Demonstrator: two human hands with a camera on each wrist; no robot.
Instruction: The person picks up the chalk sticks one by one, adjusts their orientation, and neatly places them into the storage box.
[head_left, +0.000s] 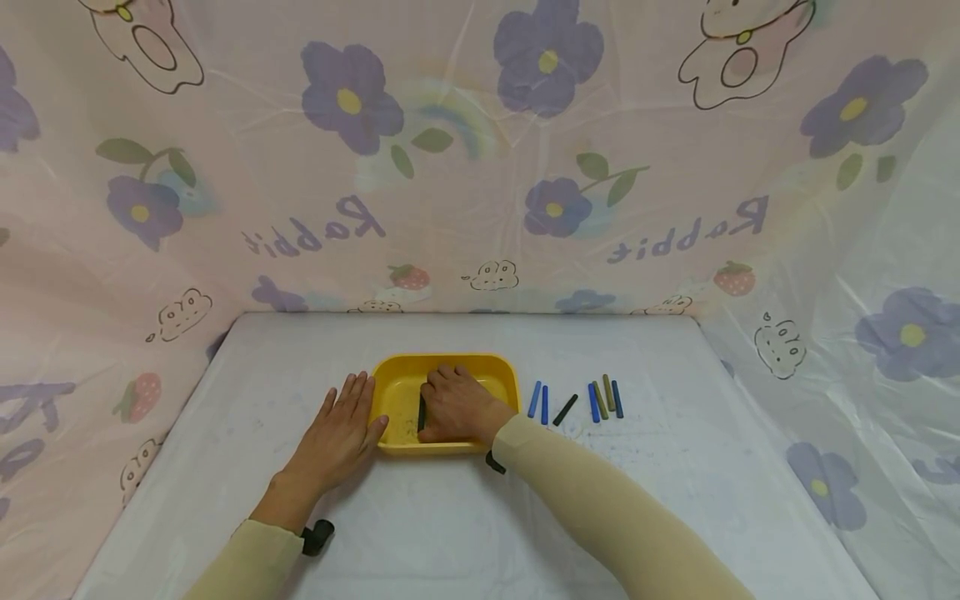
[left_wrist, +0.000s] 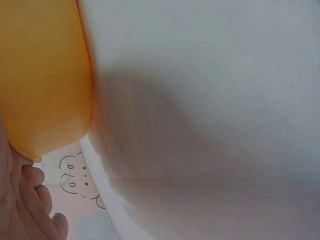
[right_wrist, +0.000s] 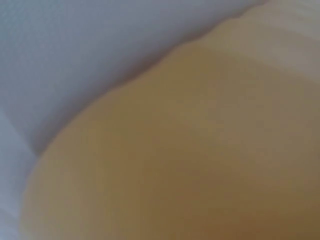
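A yellow tray (head_left: 442, 451) stands on the white table. My right hand (head_left: 457, 406) is inside it, fingers curled downward, holding a dark crayon (head_left: 422, 413) between the thumb side and the fingers. The palm side of that hand is hidden. Against the tray's left end rests my left hand (head_left: 337, 433), its fingers straight and the thumb over the rim. In the left wrist view, the fingers (left_wrist: 37, 197) show beside the tray's outer wall (left_wrist: 47, 75). The right wrist view is filled mostly by the blurred tray wall (right_wrist: 165, 150).
Right of the tray lie two blue crayons (head_left: 544, 405), a dark crayon (head_left: 566, 410) and a group of blue and olive crayons (head_left: 601, 400). Faint smudges mark the table (head_left: 637, 500) there. A patterned curtain (head_left: 465, 183) hangs at the back and sides.
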